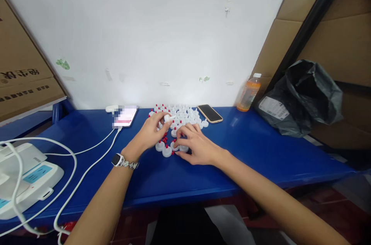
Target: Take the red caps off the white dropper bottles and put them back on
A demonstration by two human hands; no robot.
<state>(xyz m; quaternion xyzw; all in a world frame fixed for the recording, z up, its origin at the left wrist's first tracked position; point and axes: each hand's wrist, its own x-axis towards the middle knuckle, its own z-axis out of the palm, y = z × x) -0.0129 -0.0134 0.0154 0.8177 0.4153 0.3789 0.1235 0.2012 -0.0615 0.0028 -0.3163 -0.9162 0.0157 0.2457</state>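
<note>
Between the thumb and fingers of my left hand is a translucent white nozzle cap, its spout pointing to the right. My right hand hovers low over the table, fingers bent and thumb apart from the index finger. Close to its thumb tip lies a small red tip cap. Several white nozzle caps with red tips, such as the front one, stand around my hands. Loose red tip caps lie between my hands. Behind them spreads a pile of white nozzle caps, many without red tips.
On the blue table a phone lies behind the pile on the right. Another phone is plugged in on the left, near a power strip and white cables. An orange drink bottle and grey plastic bag stand right.
</note>
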